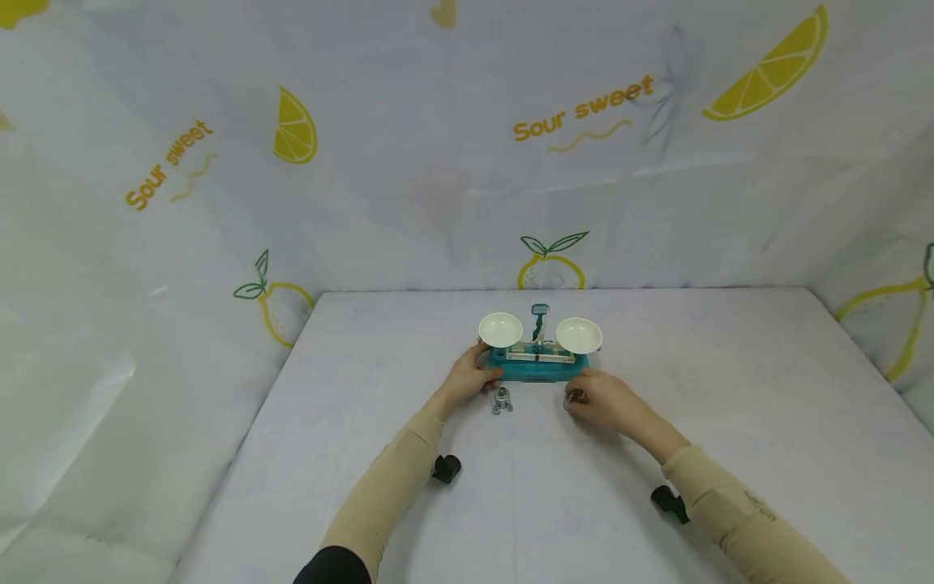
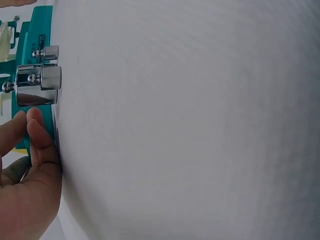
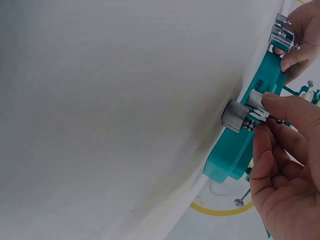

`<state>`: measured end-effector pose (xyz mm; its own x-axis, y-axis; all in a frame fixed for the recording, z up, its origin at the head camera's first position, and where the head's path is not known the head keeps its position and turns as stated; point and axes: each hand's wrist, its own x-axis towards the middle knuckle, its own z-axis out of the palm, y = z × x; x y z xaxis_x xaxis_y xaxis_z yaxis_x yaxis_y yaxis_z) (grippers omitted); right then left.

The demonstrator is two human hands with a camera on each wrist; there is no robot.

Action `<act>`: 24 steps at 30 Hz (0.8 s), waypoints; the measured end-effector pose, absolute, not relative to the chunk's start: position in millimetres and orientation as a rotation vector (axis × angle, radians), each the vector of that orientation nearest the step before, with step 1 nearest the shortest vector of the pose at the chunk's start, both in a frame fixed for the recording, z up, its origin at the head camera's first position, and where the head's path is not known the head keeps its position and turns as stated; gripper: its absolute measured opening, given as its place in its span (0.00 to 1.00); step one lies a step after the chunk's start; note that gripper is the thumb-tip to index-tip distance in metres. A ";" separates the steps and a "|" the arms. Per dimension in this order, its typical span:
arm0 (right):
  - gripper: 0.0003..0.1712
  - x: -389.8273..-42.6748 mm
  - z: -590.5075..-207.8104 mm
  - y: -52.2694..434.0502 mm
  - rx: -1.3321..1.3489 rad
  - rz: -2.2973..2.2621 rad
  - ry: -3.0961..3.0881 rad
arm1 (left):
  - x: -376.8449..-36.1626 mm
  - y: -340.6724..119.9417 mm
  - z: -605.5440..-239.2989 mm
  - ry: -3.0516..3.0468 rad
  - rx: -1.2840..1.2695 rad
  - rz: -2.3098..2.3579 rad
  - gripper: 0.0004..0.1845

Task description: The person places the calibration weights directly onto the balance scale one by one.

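Metal wt [image 3: 256, 101] is pinched btwn R hand [image 1: 606, 399] thumb & fingertips, w/ L hand [image 1: 464, 375] gripping teal scale [image 1: 536, 371] L end.

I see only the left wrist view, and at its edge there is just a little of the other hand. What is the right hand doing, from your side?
Observer: In the right wrist view, the right hand pinches a small metal weight.
Operator: Thank you. How many pans has the green balance scale?
Observer: The head view shows two, both white: a left pan and a right pan.
Operator: And what is behind everything?
Observer: A pale backdrop with lemon drawings, also in the head view.
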<state>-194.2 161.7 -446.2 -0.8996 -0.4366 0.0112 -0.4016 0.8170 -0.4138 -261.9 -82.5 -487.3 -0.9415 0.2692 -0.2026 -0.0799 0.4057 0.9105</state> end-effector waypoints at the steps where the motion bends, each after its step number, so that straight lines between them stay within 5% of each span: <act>1: 0.08 -193.2 -445.9 161.8 -0.671 -0.644 2.925 | -261.8 -81.9 -488.0 2.340 0.164 1.561 0.35; 24: 0.12 -201.1 -408.5 170.4 -0.538 -0.997 3.095 | -262.4 -79.8 -487.3 2.313 0.104 1.577 0.37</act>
<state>-201.1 170.4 -408.5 -0.9351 -0.2584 0.2424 -0.3514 0.7649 -0.5399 -262.4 -79.8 -487.3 -0.9400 0.2475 -0.2350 -0.1283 0.3817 0.9153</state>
